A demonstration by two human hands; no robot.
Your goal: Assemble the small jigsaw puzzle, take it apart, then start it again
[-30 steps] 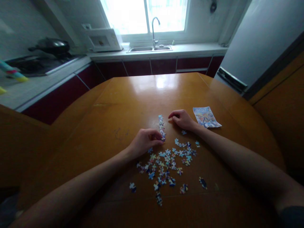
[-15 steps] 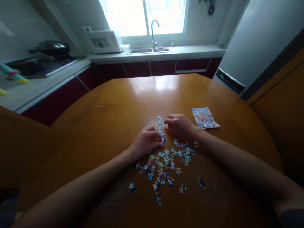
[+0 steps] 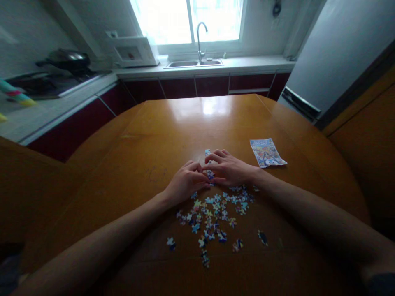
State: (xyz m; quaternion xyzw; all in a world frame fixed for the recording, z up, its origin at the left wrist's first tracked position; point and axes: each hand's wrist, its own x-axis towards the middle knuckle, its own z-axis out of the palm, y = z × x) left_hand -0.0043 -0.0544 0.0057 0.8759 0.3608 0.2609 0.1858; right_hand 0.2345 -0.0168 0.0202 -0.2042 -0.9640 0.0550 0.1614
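Observation:
A narrow strip of joined jigsaw pieces (image 3: 210, 174) lies on the wooden table, running away from me. My left hand (image 3: 188, 181) is at its near left side, thumb and forefinger closed on the lower end. Over the strip from the right reaches my right hand (image 3: 230, 169), its fingers apart and its thumb by the same lower end. The hands nearly touch and cover much of the strip. Loose jigsaw pieces (image 3: 212, 211) are scattered just nearer to me.
To the right lies a creased picture sheet (image 3: 268, 152) on the table (image 3: 160, 131). A few stray pieces (image 3: 262, 237) sit apart from the main heap. Beyond the table are a counter with a sink (image 3: 185, 64), a microwave (image 3: 134, 51) and a pan (image 3: 66, 59) on the stove.
My right hand has moved left and nearer, from beside the strip to over it, and its fingers have spread. My left hand has stayed at the strip's lower end.

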